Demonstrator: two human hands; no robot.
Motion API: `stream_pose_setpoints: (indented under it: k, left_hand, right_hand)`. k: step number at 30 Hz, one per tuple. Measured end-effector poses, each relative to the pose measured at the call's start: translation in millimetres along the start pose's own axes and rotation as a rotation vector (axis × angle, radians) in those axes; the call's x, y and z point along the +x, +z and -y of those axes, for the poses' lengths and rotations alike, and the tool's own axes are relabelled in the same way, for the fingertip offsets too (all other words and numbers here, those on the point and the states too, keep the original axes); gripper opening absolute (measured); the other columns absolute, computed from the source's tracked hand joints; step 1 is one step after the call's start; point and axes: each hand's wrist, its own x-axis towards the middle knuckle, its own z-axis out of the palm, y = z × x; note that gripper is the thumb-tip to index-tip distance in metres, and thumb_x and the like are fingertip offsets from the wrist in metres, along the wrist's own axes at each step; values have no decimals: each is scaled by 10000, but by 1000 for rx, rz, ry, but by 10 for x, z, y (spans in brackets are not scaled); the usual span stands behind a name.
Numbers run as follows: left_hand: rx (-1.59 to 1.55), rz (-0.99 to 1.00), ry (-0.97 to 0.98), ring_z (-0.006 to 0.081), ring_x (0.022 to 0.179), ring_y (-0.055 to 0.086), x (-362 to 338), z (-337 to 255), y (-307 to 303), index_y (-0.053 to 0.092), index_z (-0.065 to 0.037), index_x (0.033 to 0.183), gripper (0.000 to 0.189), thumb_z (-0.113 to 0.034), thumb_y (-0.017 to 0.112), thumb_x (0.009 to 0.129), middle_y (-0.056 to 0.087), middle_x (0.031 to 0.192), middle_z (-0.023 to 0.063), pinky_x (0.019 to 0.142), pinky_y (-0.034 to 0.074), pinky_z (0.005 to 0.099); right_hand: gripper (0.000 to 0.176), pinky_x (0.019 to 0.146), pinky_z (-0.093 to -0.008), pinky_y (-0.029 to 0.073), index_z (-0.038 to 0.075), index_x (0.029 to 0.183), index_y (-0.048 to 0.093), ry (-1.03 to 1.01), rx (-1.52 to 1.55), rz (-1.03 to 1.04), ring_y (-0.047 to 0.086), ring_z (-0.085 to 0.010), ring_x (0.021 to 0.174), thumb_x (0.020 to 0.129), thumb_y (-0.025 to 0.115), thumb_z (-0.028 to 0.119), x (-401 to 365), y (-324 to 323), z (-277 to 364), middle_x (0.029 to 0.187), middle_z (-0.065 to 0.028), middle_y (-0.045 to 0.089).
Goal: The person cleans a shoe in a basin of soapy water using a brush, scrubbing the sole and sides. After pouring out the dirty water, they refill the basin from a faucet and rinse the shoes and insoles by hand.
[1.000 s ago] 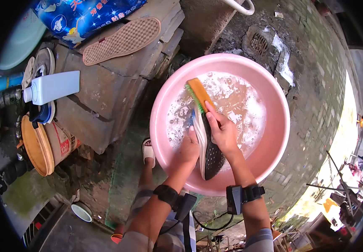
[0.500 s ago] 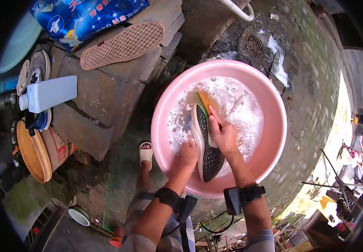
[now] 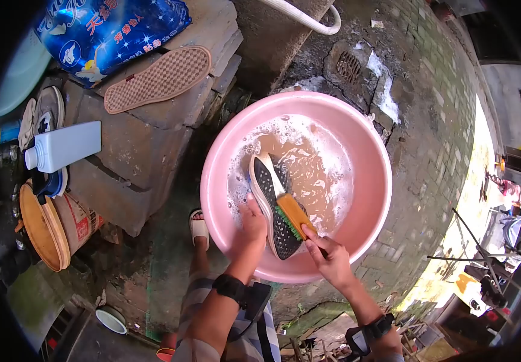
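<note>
A dark, white-speckled shoe with a pale sole edge point(image 3: 263, 184) is tilted inside a pink basin point(image 3: 383, 181) of brownish, foamy water point(image 3: 312, 172). My left hand point(image 3: 252, 224) grips the shoe by its side, its fingers partly hidden behind the sole edge. In my right hand point(image 3: 333, 260) is a wooden scrubbing brush point(image 3: 296, 211). Its green bristles rest against the upper of the shoe, near the opening. The right fingers close round the brush's near end.
On the stone slabs at left lie a woven insole point(image 3: 159, 79), a pale blue bottle point(image 3: 70, 146), a blue printed bag point(image 3: 119, 36) and a grey shoe point(image 3: 49, 108). A drain grate point(image 3: 348, 65) and white pipe point(image 3: 309, 21) are beyond the basin. People are far right.
My right hand has drawn the brush back toward me, from the far end of the shoe to its middle. The brown water shows more through the foam. The view has shifted slightly.
</note>
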Motion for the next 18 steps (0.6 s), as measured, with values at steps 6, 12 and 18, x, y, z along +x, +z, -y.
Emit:
stream_pose_setpoints:
  k: [6, 12, 18]
  left_hand:
    - [-184, 385, -195, 229, 847, 569, 105, 57, 23, 509, 73, 1040, 582, -444, 278, 909, 586, 949, 164, 758, 442, 310]
    - [-265, 260, -328, 328, 912, 562, 282, 456, 47, 492, 95, 1047, 446, -283, 303, 906, 540, 1056, 244, 795, 449, 376]
    - [-462, 287, -286, 291, 971, 543, 248, 354, 99, 418, 62, 1148, 434, -263, 233, 927, 501, 1130, 196, 816, 466, 374]
  right_hand:
    - [319, 563, -361, 448, 319, 1180, 510, -109, -172, -203, 568, -274, 593, 863, 484, 310, 861, 420, 275, 658, -118, 553]
    - [337, 624, -333, 464, 273, 1212, 476, -71, 115, -133, 589, -296, 621, 877, 460, 305, 752, 367, -4, 753, -193, 581]
    - [384, 618, -407, 483, 317, 1256, 413, -64, 56, 6, 585, -337, 640, 873, 425, 335, -1, 307, -220, 731, -174, 589]
